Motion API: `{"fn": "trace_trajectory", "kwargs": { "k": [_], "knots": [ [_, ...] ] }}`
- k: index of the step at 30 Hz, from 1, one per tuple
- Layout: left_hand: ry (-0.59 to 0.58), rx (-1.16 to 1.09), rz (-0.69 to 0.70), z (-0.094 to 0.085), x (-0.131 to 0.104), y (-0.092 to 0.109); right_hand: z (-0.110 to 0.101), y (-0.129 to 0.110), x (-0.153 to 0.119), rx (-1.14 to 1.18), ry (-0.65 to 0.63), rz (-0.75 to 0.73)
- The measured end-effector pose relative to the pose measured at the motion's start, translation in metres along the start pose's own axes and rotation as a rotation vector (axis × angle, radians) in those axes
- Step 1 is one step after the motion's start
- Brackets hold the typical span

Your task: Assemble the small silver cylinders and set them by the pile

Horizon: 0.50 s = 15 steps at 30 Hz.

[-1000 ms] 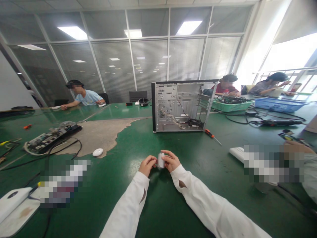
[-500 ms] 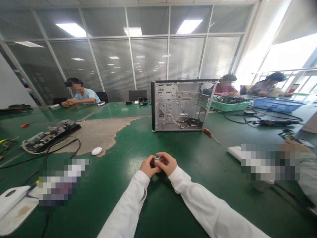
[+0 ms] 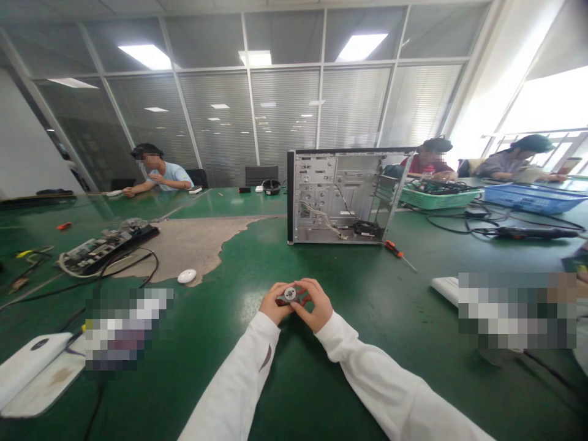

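Between my two hands is a small round metal part (image 3: pixel 290 294), its silver disc-shaped face with small dark holes turned up toward me. My left hand (image 3: pixel 272 305) grips it from the left side, fingers curled around its edge. From the right, my right hand (image 3: pixel 318 306) touches it with thumb and fingertips, bent in a loose ring. The part's underside and some of its edge are hidden by the fingers. Both hands are just above the green tabletop (image 3: pixel 257 263), in front of an open computer case (image 3: pixel 321 196).
An orange-handled screwdriver (image 3: pixel 394 248) lies beside the case. To the left are a circuit-board assembly (image 3: pixel 110 245) with cables and a white oval object (image 3: pixel 187 276). Green (image 3: pixel 441 197) and blue (image 3: pixel 533 197) baskets stand at the back right. Other people sit around the table.
The metal part has turned so that its round face now shows more. My right hand's fingers have opened a little around it. The whole view has shifted slightly.
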<state>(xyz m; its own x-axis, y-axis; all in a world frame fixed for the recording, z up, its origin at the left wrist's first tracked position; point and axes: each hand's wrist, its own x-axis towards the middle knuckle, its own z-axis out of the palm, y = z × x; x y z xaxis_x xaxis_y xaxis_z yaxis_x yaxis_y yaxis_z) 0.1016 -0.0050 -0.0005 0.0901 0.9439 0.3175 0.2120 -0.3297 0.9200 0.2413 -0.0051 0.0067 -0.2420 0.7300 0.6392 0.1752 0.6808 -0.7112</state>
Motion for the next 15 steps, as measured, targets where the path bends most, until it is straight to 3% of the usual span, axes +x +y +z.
{"fn": "trace_trajectory", "kwargs": {
  "k": [9, 15],
  "knots": [
    [-0.013, -0.111, -0.119, 0.0006, 0.0003, 0.0015, -0.0020, -0.0006, 0.0018, -0.048, 0.043, 0.021],
    [-0.024, -0.111, -0.114, 0.0025, -0.0007, 0.0012, -0.0005, 0.0009, 0.0020, -0.061, 0.064, 0.028]
  ]
}}
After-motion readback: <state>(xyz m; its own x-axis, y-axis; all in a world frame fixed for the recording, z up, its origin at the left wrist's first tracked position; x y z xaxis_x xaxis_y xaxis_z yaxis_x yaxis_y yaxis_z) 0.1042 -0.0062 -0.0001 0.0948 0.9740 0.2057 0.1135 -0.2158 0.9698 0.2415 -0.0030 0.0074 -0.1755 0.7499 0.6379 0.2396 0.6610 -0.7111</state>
